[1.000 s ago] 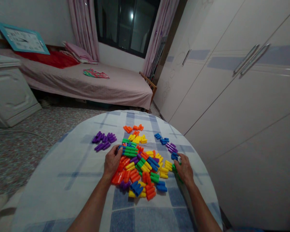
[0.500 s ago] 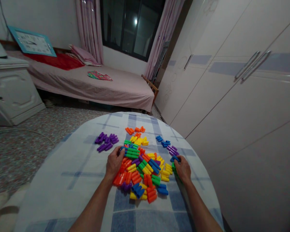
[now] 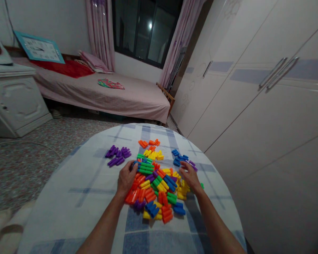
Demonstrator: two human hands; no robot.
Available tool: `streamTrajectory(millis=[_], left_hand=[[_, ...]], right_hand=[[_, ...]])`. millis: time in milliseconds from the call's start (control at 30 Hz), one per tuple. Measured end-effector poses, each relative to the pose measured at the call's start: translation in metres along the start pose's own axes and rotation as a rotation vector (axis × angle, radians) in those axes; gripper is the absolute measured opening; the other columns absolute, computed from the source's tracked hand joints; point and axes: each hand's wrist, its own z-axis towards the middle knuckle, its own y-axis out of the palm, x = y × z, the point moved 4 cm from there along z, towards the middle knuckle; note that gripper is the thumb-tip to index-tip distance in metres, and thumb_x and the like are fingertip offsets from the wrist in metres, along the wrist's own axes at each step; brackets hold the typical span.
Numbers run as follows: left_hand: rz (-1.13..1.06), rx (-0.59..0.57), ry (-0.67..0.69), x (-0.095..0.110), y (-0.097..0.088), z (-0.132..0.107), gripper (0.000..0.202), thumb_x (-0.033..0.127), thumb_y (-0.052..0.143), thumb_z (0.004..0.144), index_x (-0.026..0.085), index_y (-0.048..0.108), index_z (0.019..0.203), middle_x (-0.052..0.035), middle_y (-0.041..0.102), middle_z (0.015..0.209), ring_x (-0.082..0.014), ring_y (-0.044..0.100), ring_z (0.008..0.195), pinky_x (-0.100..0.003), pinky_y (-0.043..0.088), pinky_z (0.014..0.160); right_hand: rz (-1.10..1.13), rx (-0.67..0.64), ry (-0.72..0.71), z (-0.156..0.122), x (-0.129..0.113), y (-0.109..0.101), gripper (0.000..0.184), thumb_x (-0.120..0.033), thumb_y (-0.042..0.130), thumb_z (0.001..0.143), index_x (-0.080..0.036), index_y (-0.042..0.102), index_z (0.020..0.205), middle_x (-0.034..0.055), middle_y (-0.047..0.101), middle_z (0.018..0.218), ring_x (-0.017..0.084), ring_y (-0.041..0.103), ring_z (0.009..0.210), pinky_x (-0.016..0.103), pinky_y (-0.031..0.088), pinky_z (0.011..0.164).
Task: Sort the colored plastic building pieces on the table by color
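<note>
While beside blue pieces (image 3: 176, 161), right hand (image 3: 190, 175) palm-down.

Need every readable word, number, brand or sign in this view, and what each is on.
No text can be read for certain.
Turquoise-framed clock: dial markings visible, too small and blurred to quote.
Plastic pieces: no lettering visible.
Wardrobe doors: bands and swirls, no lettering visible.
White appliance at the left edge: cut off, no legible label.

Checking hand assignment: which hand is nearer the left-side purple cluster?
Left. Left hand is just below and right of the purple cluster; right hand is on the mixed pile's opposite side.
</note>
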Motion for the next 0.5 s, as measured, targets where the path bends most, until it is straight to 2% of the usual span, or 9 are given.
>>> streamTrajectory(millis=[100,200,333,500], left_hand=[[0.017,0.003,-0.005,0.000,0.000,0.000,0.050,0.053,0.046,0.076,0.013,0.052,0.105,-0.0016,0.060,0.099,-0.0030,0.056,0.093,-0.024,0.053,0.090],[0.038,0.001,-0.008,0.001,-0.001,0.000,0.051,0.054,0.045,0.076,0.013,0.052,0.105,-0.0014,0.060,0.097,-0.0026,0.056,0.091,-0.024,0.053,0.089],[0.055,-0.007,-0.008,0.003,-0.001,-0.001,0.051,0.054,0.045,0.076,0.013,0.052,0.106,-0.0016,0.060,0.098,-0.0029,0.055,0.092,-0.025,0.053,0.090],[0.070,-0.009,-0.012,0.002,-0.001,-0.001,0.051,0.054,0.044,0.076,0.014,0.051,0.107,-0.0018,0.059,0.100,-0.0034,0.055,0.094,-0.026,0.053,0.092]], right_hand=[[-0.023,-0.065,-0.061,-0.026,-0.012,0.021,0.043,-0.046,0.045,0.080,-0.015,0.048,0.110,0.0076,0.053,0.111,0.014,0.051,0.102,0.037,0.048,0.089],[-0.055,-0.069,-0.106,-0.049,-0.023,0.032,0.043,-0.046,0.045,0.080,-0.015,0.048,0.110,0.0077,0.052,0.112,0.014,0.051,0.104,0.038,0.048,0.090],[-0.092,-0.038,-0.137,-0.070,-0.031,0.031,0.043,-0.046,0.045,0.080,-0.016,0.048,0.110,0.0079,0.052,0.114,0.015,0.050,0.106,0.039,0.047,0.093],[-0.098,-0.002,-0.135,-0.084,-0.031,0.026,0.042,-0.046,0.045,0.081,-0.015,0.049,0.109,0.0075,0.053,0.111,0.014,0.051,0.103,0.038,0.048,0.090]])
